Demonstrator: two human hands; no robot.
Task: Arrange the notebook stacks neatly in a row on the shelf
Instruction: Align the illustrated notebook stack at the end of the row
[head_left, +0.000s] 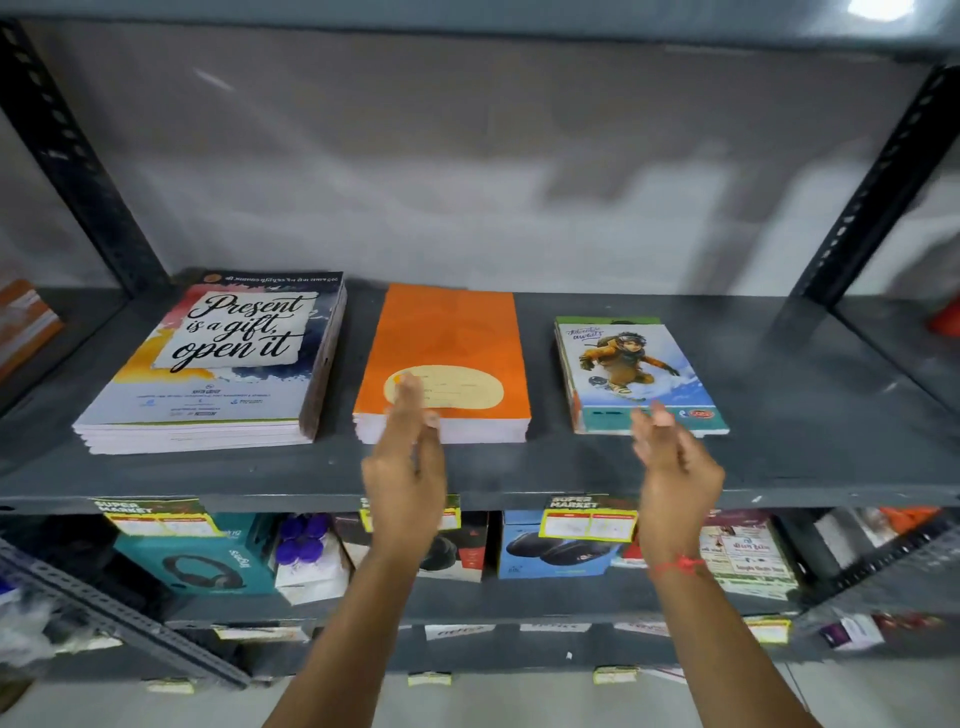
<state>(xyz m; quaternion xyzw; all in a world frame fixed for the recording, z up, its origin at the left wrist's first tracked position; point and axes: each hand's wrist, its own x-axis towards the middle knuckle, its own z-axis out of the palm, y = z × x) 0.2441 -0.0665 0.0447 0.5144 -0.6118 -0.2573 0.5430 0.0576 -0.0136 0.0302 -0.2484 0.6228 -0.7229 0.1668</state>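
Three notebook stacks lie side by side on the dark grey shelf (519, 467). At the left is a thick stack with a "Present is a gift, open it" cover (218, 364). An orange stack (447, 343) sits in the middle, and a smaller stack with a snowboarder cover (636, 374) lies at the right. My left hand (408, 457) is stretched flat, fingers together, its tips over the orange stack's front edge. In front of the snowboarder stack's near edge is my right hand (670, 462), open and holding nothing.
Slotted metal uprights (78, 156) frame the shelf at both back corners. The right part of the shelf board (831, 395) is bare. Yellow price tags (587, 519) hang on the shelf's front lip. Boxed headphones (202, 561) and other goods fill the shelf below.
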